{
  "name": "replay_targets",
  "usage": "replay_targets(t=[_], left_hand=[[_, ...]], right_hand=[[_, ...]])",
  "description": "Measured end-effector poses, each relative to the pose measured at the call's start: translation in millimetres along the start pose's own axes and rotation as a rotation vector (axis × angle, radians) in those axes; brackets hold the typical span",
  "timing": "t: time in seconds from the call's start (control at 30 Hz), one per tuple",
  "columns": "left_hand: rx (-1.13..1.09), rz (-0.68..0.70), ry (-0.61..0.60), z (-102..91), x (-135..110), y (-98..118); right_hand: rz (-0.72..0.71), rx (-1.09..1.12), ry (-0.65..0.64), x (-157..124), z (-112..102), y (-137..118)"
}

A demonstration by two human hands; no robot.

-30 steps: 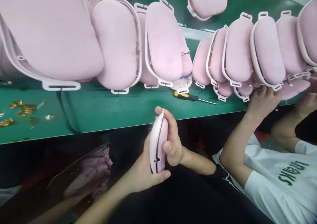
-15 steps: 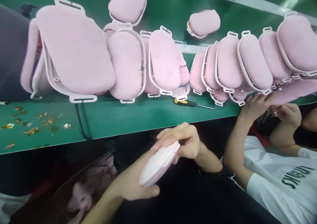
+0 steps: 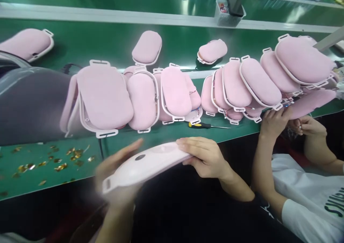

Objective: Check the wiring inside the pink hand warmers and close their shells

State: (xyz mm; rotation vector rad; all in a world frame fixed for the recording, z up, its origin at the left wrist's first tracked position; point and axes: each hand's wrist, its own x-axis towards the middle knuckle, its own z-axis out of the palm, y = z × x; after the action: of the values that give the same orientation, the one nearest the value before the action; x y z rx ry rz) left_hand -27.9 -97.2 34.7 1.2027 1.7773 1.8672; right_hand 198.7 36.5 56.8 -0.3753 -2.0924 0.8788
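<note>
A pale pinkish-white oval casing (image 3: 153, 160), with a strap loop at its left end and a dark oval spot on its face, is held tilted above my lap. My right hand (image 3: 205, 155) grips its right end, fingers over the top and thumb underneath. Behind the left end is my left hand (image 3: 115, 160), blurred by motion, its visible fingers stretched out and apart from the top edge. The casing hides part of that palm, so contact there cannot be told. Similar pink padded casings (image 3: 142, 101) stand in a row on the green table beyond.
A yellow-and-black screwdriver (image 3: 200, 125) lies before the row. Gold foil scraps (image 3: 60, 167) are scattered at left, near a dark grey bulky object (image 3: 32, 103). A co-worker's hands (image 3: 274, 123) hold a pink casing at right. Farther back stands a clear bin (image 3: 228, 17).
The casing has turned, so its long face with the dark spot now shows. My left hand has shifted left with fingers extended; my right hand keeps its grip. The view has tilted upward.
</note>
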Motion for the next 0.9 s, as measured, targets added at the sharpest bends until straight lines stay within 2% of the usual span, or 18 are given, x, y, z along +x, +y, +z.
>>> replay_targets(t=[0.07,0.1,0.17,0.2,0.23,0.27,0.37,0.43,0.53,0.6,0.73,0.9], left_hand=[[0.293,0.473,-0.073,-2.1,14.8,12.6],[0.485,0.630,-0.167,-0.9,20.8,19.0],[0.714,0.666,-0.407,6.8,28.8,27.8],[0.711,0.674,-0.485,12.8,30.8,29.2],[0.697,0.675,-0.503,19.2,31.4,28.4],[0.666,0.694,-0.489,25.4,30.9,25.7],[0.637,0.766,-0.343,37.0,25.7,11.9],[0.629,0.809,-0.282,37.9,23.3,3.5],[0.599,0.844,-0.264,34.7,26.1,-2.0],[0.591,0.828,-0.287,33.1,29.9,-0.6],[0.660,0.794,-0.323,36.5,31.6,5.1],[0.696,0.882,-0.147,41.5,28.2,-2.7]], right_hand=[[-0.041,-0.200,-0.025,0.5,-1.4,2.6],[-0.060,-0.273,-0.037,1.5,0.1,4.5],[-0.092,-0.334,-0.026,3.4,7.1,10.0],[-0.094,-0.323,-0.005,3.9,11.7,13.3],[-0.087,-0.297,0.017,4.3,16.3,16.6],[-0.078,-0.268,0.034,4.5,20.1,19.7],[-0.058,-0.234,0.016,5.9,24.9,26.2],[-0.074,-0.257,-0.019,7.1,23.0,28.8],[-0.112,-0.235,-0.038,5.1,18.3,32.6],[-0.057,-0.170,0.005,-1.2,18.3,36.5],[0.166,-0.107,0.127,-19.2,31.6,45.4],[0.245,-0.102,0.222,-19.4,46.7,49.1]])
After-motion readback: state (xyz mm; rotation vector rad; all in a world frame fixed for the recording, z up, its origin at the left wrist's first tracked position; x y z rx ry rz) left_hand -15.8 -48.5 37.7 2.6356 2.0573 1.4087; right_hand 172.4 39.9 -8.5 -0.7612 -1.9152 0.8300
